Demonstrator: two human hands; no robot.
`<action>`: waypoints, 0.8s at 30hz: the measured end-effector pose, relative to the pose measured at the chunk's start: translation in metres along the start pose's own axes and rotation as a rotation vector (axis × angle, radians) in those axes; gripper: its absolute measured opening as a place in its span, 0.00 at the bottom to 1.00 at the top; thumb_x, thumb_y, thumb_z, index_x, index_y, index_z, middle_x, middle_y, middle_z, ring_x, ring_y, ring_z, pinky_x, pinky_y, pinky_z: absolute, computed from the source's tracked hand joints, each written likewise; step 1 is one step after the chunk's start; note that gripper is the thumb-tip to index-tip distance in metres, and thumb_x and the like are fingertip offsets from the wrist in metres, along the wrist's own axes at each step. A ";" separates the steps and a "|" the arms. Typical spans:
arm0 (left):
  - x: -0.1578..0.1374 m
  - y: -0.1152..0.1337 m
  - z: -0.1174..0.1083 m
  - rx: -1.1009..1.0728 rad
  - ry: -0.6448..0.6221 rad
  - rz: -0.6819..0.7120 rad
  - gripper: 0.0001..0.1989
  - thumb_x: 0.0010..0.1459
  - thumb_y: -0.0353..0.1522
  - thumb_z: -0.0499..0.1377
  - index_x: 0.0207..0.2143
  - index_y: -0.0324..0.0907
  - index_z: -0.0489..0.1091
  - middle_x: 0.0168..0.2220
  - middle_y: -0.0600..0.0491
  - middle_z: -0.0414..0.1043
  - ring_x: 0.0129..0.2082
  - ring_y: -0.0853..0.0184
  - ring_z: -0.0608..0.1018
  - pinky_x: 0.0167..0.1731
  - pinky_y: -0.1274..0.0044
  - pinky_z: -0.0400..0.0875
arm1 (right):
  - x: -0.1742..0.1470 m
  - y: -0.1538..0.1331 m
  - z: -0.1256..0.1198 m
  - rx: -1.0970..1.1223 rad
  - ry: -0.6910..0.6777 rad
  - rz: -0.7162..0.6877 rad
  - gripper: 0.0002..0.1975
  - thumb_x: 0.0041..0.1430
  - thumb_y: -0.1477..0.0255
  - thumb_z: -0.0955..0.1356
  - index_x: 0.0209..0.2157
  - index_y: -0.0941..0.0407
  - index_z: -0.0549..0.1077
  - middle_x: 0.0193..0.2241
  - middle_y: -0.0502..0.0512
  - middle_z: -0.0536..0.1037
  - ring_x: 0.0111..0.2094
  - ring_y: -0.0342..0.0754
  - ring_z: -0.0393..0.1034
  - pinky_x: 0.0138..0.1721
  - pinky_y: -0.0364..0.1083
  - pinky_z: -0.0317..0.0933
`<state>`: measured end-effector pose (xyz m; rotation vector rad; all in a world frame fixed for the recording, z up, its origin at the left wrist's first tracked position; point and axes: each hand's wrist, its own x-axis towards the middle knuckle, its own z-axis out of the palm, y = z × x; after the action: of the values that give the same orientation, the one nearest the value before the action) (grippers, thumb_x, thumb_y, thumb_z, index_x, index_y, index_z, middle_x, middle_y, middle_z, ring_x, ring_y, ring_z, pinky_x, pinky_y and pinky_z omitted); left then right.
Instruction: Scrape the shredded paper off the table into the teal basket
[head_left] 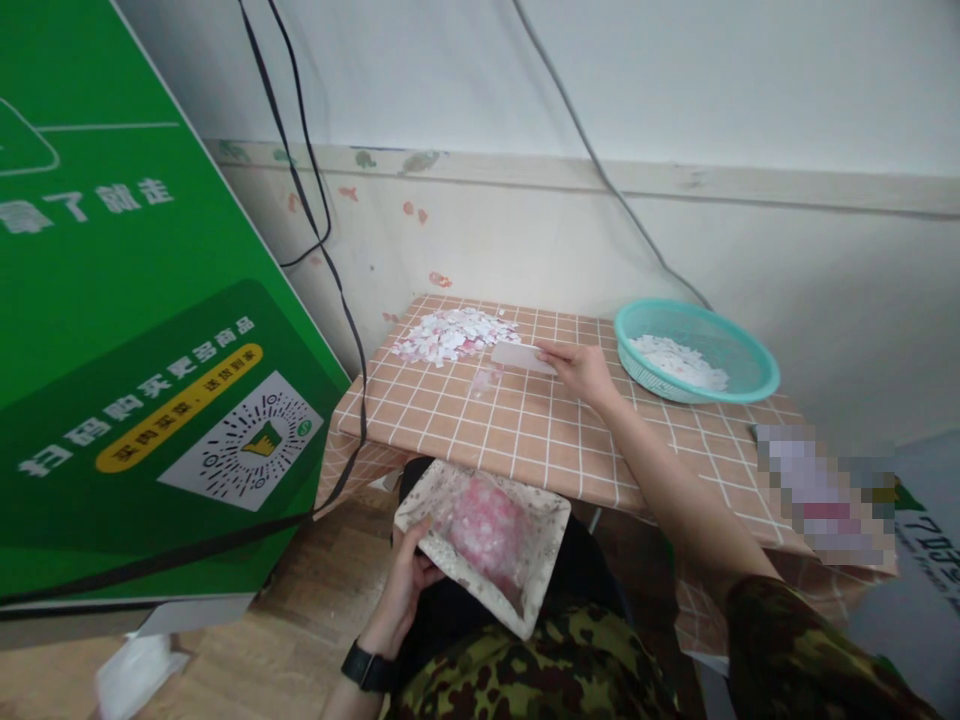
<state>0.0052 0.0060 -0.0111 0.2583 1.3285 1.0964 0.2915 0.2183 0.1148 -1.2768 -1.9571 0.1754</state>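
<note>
My left hand (403,590) grips the left edge of a pale speckled tray (550,540), thumb over the rim, holding it tilted below the table's front edge. Inside the tray lies a pinkish-white mass (487,525) whose kind I cannot make out. Above the tabletop, my right hand (579,370) pinches one end of a flat white card (517,357). The card's far end reaches toward a heap of small white and pinkish pieces (454,333) at the back left. Under the card, a few thin pinkish pieces (486,380) lie on the cloth.
A brown checked cloth covers the table (465,420). On its right stands a turquoise basket (750,375) with white pieces inside. A green sign panel (150,300) rises at left, with a dark cable (352,330) hanging beside it. A white wall (465,230) borders the back.
</note>
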 end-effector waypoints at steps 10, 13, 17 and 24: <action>-0.005 0.003 0.002 0.009 -0.015 0.022 0.23 0.52 0.39 0.57 0.51 0.45 0.62 0.37 0.47 0.75 0.29 0.61 0.78 0.26 0.69 0.73 | -0.004 0.000 -0.016 0.062 -0.055 0.028 0.14 0.56 0.63 0.66 0.43 0.49 0.76 0.41 0.52 0.77 0.42 0.55 0.73 0.43 0.51 0.67; -0.004 0.002 0.001 0.011 -0.018 0.023 0.23 0.52 0.39 0.57 0.51 0.45 0.61 0.37 0.48 0.75 0.29 0.62 0.78 0.26 0.69 0.73 | -0.005 0.000 -0.020 0.053 -0.125 -0.004 0.14 0.56 0.63 0.66 0.43 0.50 0.76 0.39 0.52 0.78 0.41 0.53 0.74 0.42 0.50 0.67; 0.000 -0.001 -0.002 0.009 -0.012 0.038 0.23 0.52 0.39 0.57 0.50 0.45 0.61 0.35 0.49 0.74 0.28 0.62 0.78 0.26 0.69 0.73 | -0.010 0.002 -0.035 0.079 -0.221 -0.007 0.13 0.55 0.63 0.67 0.42 0.50 0.77 0.38 0.51 0.79 0.37 0.52 0.75 0.38 0.49 0.69; -0.001 0.001 -0.001 -0.002 -0.011 0.004 0.23 0.51 0.38 0.58 0.50 0.45 0.61 0.32 0.49 0.74 0.27 0.62 0.77 0.25 0.69 0.73 | -0.016 0.000 -0.030 0.090 -0.133 -0.013 0.14 0.55 0.64 0.67 0.43 0.50 0.76 0.39 0.52 0.78 0.37 0.52 0.75 0.39 0.49 0.68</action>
<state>0.0040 0.0058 -0.0099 0.2648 1.3175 1.0984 0.3146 0.1958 0.1273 -1.2205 -2.0453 0.3453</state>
